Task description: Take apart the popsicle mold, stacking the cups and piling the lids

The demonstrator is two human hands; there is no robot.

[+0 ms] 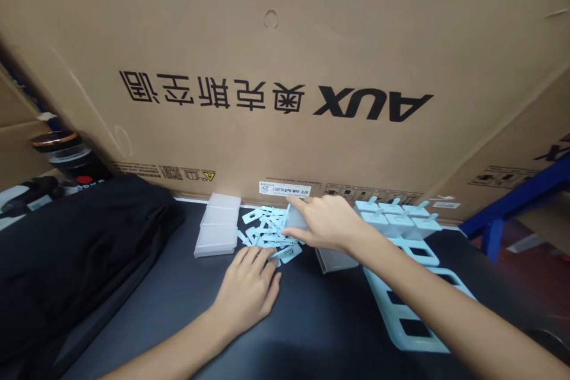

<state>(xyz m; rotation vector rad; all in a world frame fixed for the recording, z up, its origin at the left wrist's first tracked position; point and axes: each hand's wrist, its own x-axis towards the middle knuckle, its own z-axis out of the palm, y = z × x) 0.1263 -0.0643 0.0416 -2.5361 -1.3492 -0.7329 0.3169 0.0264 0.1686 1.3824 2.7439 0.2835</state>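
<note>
My left hand [249,288] lies palm down on the dark table, its fingertips touching the near edge of a pile of several pale blue plastic stick pieces [267,231]. My right hand [327,222] reaches over the pile from the right, thumb and forefinger pinching one pale blue stick [287,215] that stands up from the heap. Under my right forearm lies a pale blue tray frame [414,314] with rectangular openings. Several pale blue moulds with sticks [396,217] sit at its far end.
A frosted plastic box [218,233] lies left of the pile, and another clear piece [333,261] sits under my right wrist. A big AUX cardboard box [285,71] walls off the back. Black fabric [75,249] covers the left; a dark jar [71,154] stands behind it. A blue metal frame [516,202] is at right.
</note>
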